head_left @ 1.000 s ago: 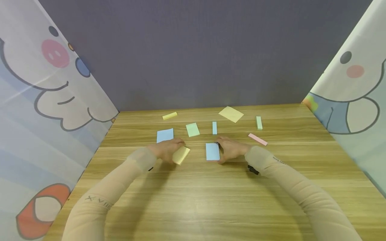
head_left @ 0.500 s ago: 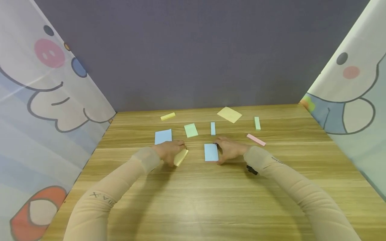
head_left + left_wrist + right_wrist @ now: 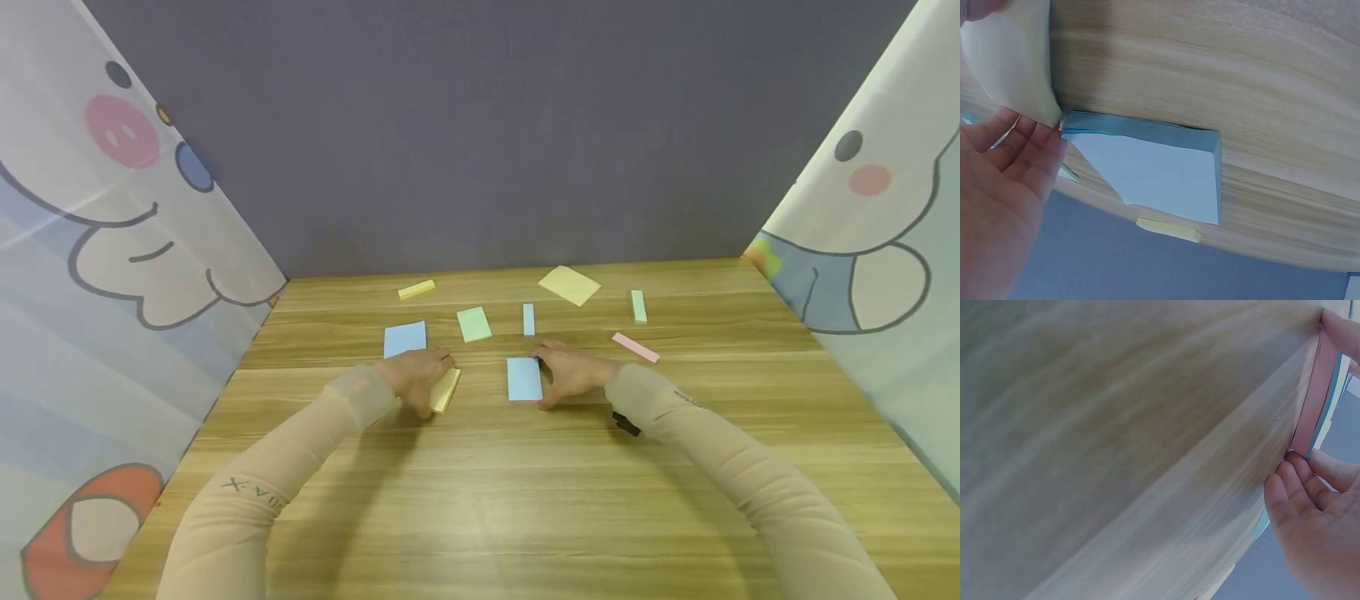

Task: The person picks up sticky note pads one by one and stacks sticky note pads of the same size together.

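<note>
My left hand (image 3: 417,379) grips a yellow sticky note pad (image 3: 445,390) by its edges, thumb on the near side and fingers on the far side. In the left wrist view the yellow pad (image 3: 1013,59) fills the upper left corner, and the fingertips lie close to a thick blue pad (image 3: 1154,175). My right hand (image 3: 573,372) holds a pale blue pad (image 3: 524,379) from its right side. The right wrist view reveals a pink pad (image 3: 1315,403) layered with the blue one between thumb and fingers. Behind my left hand, part of the thick blue pad is covered.
Farther back lie a small green pad (image 3: 474,324), a narrow blue pad (image 3: 528,320), a narrow yellow pad (image 3: 416,289) and a larger yellow pad (image 3: 570,285). To the right are narrow green (image 3: 638,307) and pink (image 3: 636,347) pads. A dark wall (image 3: 480,133) stands behind the table.
My left hand has drawn the yellow pad slightly leftward, and the pad has turned a little. My right hand stays at the blue and pink stack. The head view has shifted slightly.
</note>
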A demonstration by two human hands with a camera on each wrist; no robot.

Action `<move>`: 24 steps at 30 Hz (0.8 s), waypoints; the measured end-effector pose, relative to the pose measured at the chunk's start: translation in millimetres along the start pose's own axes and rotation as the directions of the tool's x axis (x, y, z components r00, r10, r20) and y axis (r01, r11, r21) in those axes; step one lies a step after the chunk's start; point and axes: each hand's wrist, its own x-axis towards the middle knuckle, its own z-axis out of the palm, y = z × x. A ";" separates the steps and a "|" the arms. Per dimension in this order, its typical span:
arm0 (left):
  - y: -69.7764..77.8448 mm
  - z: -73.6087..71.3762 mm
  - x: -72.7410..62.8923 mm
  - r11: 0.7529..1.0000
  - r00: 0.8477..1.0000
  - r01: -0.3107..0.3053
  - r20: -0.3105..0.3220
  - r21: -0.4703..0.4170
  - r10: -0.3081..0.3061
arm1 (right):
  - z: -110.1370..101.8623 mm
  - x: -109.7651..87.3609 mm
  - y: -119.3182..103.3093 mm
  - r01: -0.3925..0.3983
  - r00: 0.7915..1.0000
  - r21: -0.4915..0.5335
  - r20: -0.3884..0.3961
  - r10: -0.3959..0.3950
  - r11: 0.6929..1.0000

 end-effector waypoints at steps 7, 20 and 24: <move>0.4 1.8 -0.2 1.000 1.000 0.011 0.004 -0.016 -0.011 | 0.4 0.0 -0.3 -0.005 1.000 0.008 0.002 0.005 1.000; 2.5 1.9 -1.3 0.999 0.999 0.032 0.018 -0.004 -0.032 | 3.4 3.4 4.1 0.005 1.000 0.007 -0.011 -0.005 1.000; 3.3 -0.8 -1.3 0.999 0.999 0.042 0.032 0.001 -0.042 | 2.7 3.3 4.6 0.006 1.000 0.004 -0.015 -0.006 1.000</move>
